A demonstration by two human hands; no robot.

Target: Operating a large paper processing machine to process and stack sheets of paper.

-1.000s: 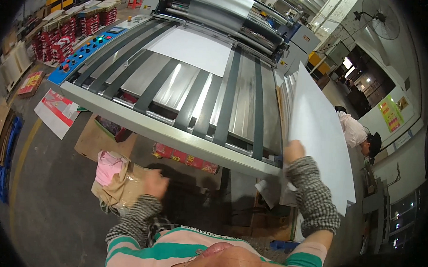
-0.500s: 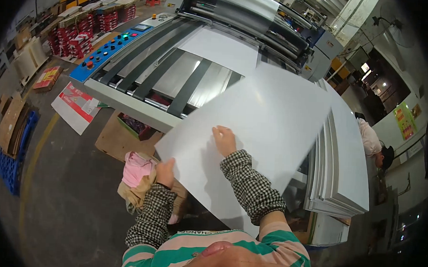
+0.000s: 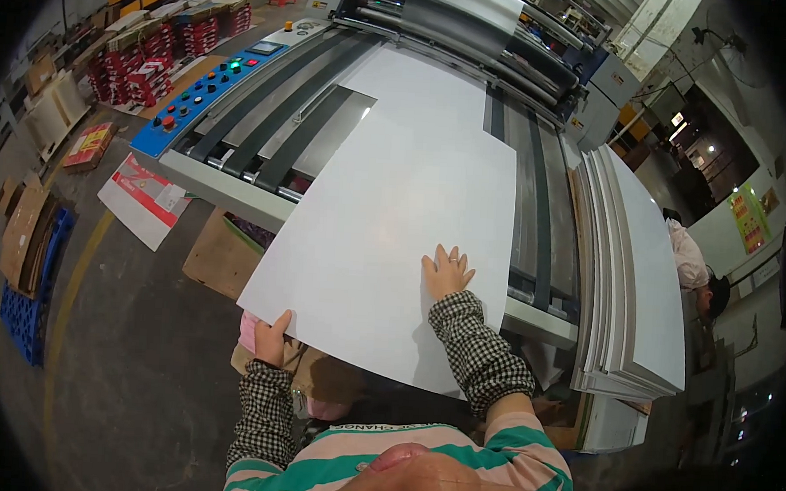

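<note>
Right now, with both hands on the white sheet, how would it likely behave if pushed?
The white sheet is probably fairly stiff: with the left hand near one corner, it hardly sags. Thin-edged, it should be light for its size. Its smooth face may slide easily over the belts.

Factory floor, likely paper or board finishing: roller machine [image 3: 462,31] at 12 o'clock, big white sheet [image 3: 395,210] over its dark belts [image 3: 318,139], blue button panel [image 3: 200,111] at 10, thick board stack [image 3: 627,276] at 3. Piled red bundles [image 3: 153,82] beyond the panel, blue pallet [image 3: 29,320] past 8, yellow line [image 3: 73,273] (fisheye-bent) on grey floor [image 3: 139,348] at 9.
</note>
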